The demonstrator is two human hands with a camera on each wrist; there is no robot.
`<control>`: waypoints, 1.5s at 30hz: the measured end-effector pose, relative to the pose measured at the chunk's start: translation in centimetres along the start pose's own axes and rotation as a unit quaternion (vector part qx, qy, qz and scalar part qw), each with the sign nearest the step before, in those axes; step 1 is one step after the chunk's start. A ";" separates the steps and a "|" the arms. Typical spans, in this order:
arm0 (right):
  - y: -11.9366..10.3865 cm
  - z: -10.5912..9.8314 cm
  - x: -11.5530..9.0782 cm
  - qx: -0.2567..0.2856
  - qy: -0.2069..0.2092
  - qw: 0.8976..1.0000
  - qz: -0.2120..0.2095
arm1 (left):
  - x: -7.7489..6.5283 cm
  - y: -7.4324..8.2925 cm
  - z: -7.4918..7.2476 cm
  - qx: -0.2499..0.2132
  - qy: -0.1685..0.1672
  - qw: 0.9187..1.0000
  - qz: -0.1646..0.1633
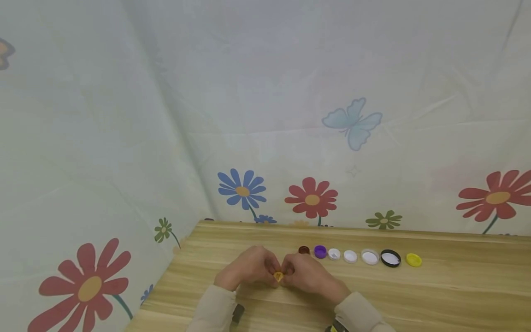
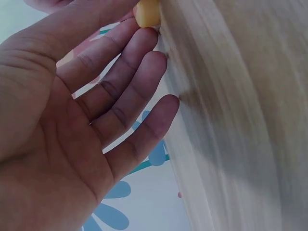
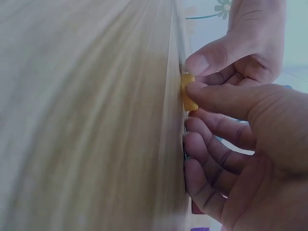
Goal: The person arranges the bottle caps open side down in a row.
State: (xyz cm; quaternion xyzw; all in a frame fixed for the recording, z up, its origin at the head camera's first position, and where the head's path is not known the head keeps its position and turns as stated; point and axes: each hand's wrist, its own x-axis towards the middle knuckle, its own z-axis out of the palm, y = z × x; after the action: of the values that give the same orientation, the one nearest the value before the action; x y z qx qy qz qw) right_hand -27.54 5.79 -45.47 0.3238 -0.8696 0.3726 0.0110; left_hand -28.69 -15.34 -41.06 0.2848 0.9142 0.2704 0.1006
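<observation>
A small orange-yellow cap (image 1: 278,276) is held between both hands, low at the tabletop. My left hand (image 1: 252,265) pinches its left side with thumb and forefinger. On the other side my right hand (image 1: 308,275) grips it between thumb and forefinger. In the left wrist view the cap (image 2: 147,13) shows only at the top edge, while the other left fingers (image 2: 134,91) stretch along the table. Seen from the right wrist, the cap (image 3: 187,91) stands close to the wood, with the right thumb partly covering it.
Right of the hands, a row of round lids runs along the wooden table (image 1: 456,281): brown (image 1: 304,250), purple (image 1: 320,251), two white (image 1: 350,256), a pale-rimmed one (image 1: 370,257), black-rimmed (image 1: 391,258) and yellow (image 1: 414,260). A flower-printed cloth (image 1: 265,115) hangs behind and at the left.
</observation>
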 end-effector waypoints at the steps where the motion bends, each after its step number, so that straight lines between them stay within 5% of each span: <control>1: 0.0 -0.1 0.0 0.002 -0.001 1.000 -0.001 | 0.0 0.0 -0.1 -0.002 0.000 1.000 0.002; 6: 0.1 -0.7 0.1 -0.007 0.009 1.000 -0.017 | 0.3 -0.4 -0.2 -0.009 0.021 1.000 0.004; 13: -1.0 -3.1 -0.3 -0.003 0.031 0.998 0.054 | 2.3 -0.3 0.9 -0.021 0.085 0.996 -0.010; 18: 0.1 -4.2 -0.2 -0.051 0.076 0.994 0.054 | 3.8 0.8 1.7 -0.025 0.115 0.993 -0.013; 30: 2.6 -6.3 -0.2 -0.070 0.079 0.992 0.064 | 6.4 2.1 2.9 -0.041 0.119 0.991 -0.040; 45: 3.9 -6.2 0.0 -0.076 0.049 0.995 0.045 | 6.5 1.6 3.2 -0.045 0.119 0.991 -0.038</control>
State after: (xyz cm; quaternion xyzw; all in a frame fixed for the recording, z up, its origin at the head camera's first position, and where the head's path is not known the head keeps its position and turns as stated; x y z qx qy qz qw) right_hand -31.19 11.84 -43.50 0.2644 -0.9073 0.3212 0.0613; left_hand -32.18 -9.06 -43.01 0.2114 0.9167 0.3388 0.0141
